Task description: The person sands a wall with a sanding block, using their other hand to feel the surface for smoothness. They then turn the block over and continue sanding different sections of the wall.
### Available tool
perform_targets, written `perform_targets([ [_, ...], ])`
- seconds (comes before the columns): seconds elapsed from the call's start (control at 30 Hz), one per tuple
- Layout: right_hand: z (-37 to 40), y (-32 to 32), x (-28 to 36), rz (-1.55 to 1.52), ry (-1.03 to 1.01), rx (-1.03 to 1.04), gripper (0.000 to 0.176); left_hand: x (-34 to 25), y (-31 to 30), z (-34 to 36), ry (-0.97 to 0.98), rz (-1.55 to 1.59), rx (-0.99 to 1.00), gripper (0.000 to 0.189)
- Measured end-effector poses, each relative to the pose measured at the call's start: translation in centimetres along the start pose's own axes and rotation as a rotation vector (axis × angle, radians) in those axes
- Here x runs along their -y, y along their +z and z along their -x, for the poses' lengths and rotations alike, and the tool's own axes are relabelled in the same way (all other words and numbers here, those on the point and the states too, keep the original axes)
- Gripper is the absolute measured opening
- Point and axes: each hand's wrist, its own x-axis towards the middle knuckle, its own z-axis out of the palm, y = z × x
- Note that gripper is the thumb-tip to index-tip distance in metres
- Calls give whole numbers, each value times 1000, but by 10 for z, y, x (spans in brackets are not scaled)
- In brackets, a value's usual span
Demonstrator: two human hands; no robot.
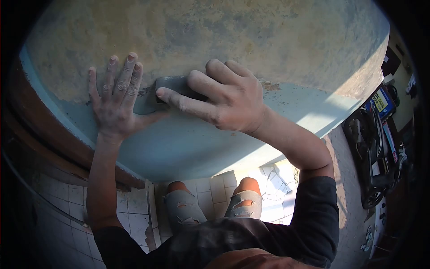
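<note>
My left hand (115,105) is pressed flat on the wall with its fingers spread, palm across the line where bare plaster meets blue paint. Beside it, my right hand (233,96) is closed round a dark grey flat piece (172,84) with a straight edge, held against the wall at that same line. Its thumb lies along the lower side, and the rest of the piece is hidden under the curled fingers. Pale dust coats both hands. The wall (192,36) is mottled grey-beige above and light blue paint (179,143) below, with chipped spots along the border.
A brown wooden frame (62,134) runs down the left side of the wall. White floor tiles (134,204) lie below, around my knees in ripped jeans (183,206). A parked motorbike (369,157) stands on the right, past the sunlit wall corner.
</note>
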Motion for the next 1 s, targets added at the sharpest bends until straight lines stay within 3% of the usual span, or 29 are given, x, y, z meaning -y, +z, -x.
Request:
perform_targets([
  [0.13,17,-11,-10,-33,-2,33,55,11,-1,10,-35,15,-14,114],
  [0.2,75,-41,-40,49,15,116,52,26,-7,21,12,8,-7,120],
  [0.27,126,-64,-68,101,45,35,54,30,-6,29,-12,6,-15,121],
  [0.37,104,-47,-52,111,30,26,61,24,-5,26,-24,12,-15,123],
  [0.5,0,8,8,64,-3,-42,61,22,-1,28,-91,38,-35,119],
  [0.6,-2,1,4,24,-39,44,60,25,0,37,-110,30,-24,121],
  [0.77,97,-48,-46,85,-10,92,56,38,-4,49,-69,2,-29,127],
  [1.0,-15,15,19,57,-34,13,57,15,0,28,-130,57,-32,121],
])
